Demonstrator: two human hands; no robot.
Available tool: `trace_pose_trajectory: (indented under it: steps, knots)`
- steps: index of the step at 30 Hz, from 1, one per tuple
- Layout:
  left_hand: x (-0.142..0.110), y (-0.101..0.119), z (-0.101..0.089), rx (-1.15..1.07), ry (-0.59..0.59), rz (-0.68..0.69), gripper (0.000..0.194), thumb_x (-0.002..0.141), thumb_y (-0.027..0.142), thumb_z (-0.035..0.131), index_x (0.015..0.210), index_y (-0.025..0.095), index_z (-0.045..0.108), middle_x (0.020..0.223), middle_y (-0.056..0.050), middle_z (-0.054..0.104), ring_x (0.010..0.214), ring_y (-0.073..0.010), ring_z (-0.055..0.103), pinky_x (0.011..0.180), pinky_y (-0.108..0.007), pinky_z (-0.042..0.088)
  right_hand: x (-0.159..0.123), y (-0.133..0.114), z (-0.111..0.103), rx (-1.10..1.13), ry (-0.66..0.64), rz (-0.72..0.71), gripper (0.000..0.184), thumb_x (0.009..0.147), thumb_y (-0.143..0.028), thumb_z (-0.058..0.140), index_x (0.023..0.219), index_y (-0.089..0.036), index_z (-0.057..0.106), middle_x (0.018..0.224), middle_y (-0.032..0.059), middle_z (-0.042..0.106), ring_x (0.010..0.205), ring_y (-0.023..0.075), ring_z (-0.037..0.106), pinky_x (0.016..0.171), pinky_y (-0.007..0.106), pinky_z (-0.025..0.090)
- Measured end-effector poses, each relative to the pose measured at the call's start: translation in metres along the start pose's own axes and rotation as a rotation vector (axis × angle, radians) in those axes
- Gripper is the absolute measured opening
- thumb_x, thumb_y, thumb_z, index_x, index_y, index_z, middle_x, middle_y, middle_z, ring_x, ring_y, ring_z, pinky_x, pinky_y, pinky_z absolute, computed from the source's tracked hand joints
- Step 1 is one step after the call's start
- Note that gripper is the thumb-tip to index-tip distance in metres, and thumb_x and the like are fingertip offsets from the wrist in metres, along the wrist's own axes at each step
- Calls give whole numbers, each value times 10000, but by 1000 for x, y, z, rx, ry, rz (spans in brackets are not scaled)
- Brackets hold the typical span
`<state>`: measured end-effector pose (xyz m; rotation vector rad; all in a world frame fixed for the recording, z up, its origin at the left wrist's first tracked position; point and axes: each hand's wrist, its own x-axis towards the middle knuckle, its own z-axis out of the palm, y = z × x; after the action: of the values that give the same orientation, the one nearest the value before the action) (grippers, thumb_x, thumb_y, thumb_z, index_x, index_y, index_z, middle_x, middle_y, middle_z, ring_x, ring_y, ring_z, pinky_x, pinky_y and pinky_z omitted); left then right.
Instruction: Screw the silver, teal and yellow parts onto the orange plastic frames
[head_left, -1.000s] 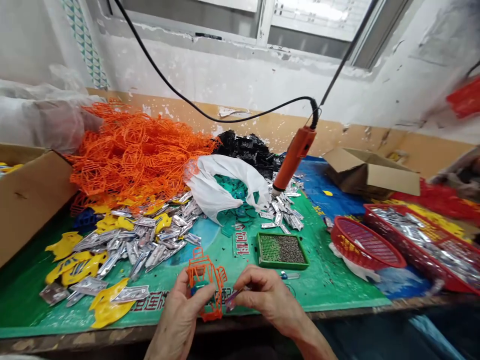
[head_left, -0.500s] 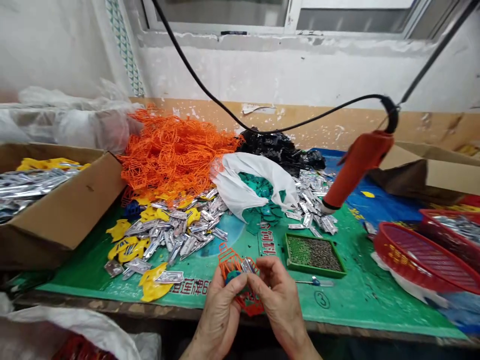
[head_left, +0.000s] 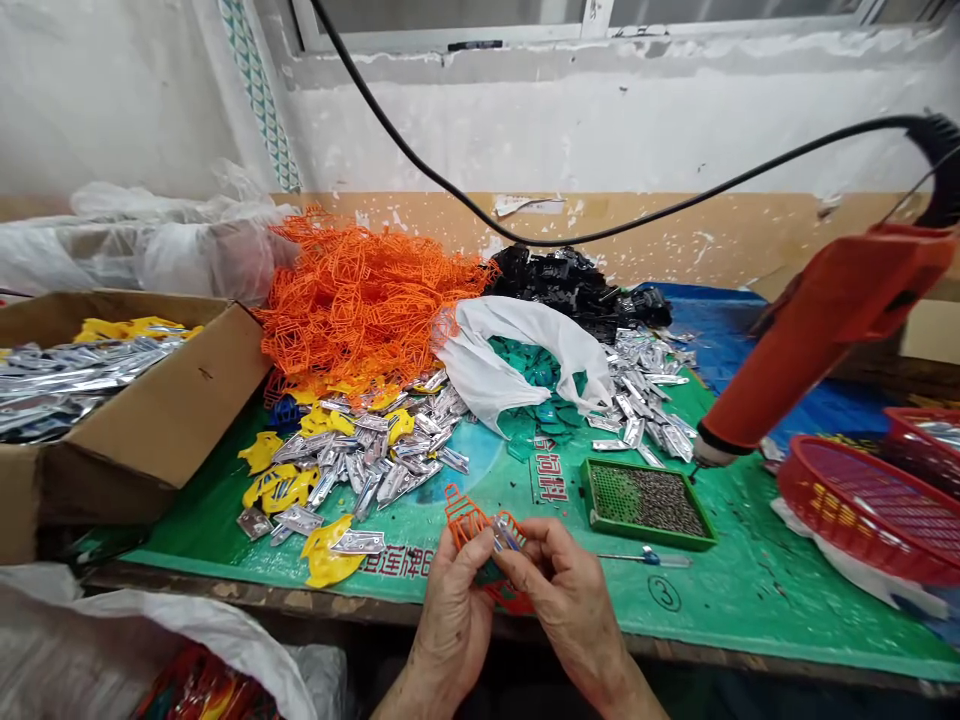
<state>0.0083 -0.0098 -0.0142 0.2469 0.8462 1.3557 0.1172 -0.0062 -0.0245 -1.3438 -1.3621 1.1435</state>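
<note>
In front of the bench edge, my left hand (head_left: 454, 605) is closed on an orange plastic frame (head_left: 463, 515), with the thumb on top. My right hand (head_left: 574, 590) grips the same frame from the other side, fingers bent and thumb pressed inward. Between the thumbs a small silver metal plate (head_left: 507, 535) lies against the frame. Some red plastic shows beneath the fingers; most of the held piece is hidden by my hands. Right of them are a green tray of small screws (head_left: 649, 500) and a thin screwdriver (head_left: 652, 558).
A red electric screwdriver (head_left: 817, 340) hangs on a cable at right. Behind lie orange frames (head_left: 367, 300), silver plates (head_left: 375, 470), yellow pieces (head_left: 330, 550) and a white bag (head_left: 480, 350) of green pieces. A cardboard box (head_left: 172, 400) stands left, red baskets (head_left: 847, 520) right.
The hanging electric screwdriver has swung right and looks larger. My view has shifted slightly. Both hands stay on the orange frame; its green part shows less now.
</note>
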Motion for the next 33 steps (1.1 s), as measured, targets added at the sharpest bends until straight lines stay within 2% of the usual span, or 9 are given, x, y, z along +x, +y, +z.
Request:
trace_pose_trajectory:
  steps: [14,21,28,33]
  knots:
    - [-1,-5,-1,-53,-21,7,265,678,236,741,906,173,621,848,-21,695,752,-159,648,705,-277,514,-2,2,-6,177,-43,62,376,734,-488,658,885,-148,605,555,-60,436,509,62,360,456,184,290]
    - [-2,-4,-1,-68,-6,3,233,684,213,717,901,172,641,876,-23,692,777,-159,637,782,-306,505,-1,8,-7,173,5,32,378,743,-437,665,995,-157,628,586,-51,471,531,70,401,486,187,343]
    - [1,4,-3,-42,-100,3,179,705,204,662,880,168,652,887,-31,696,866,-200,643,834,-331,486,3,3,-11,219,3,42,401,744,-414,661,1056,-163,630,630,-27,547,545,84,462,494,193,416]
    - [1,7,-3,3,-124,-9,262,739,188,642,1000,166,638,991,-57,703,932,-219,647,847,-340,487,4,3,-13,247,-3,73,464,747,-443,649,1116,-166,601,655,-29,524,510,75,453,439,186,388]
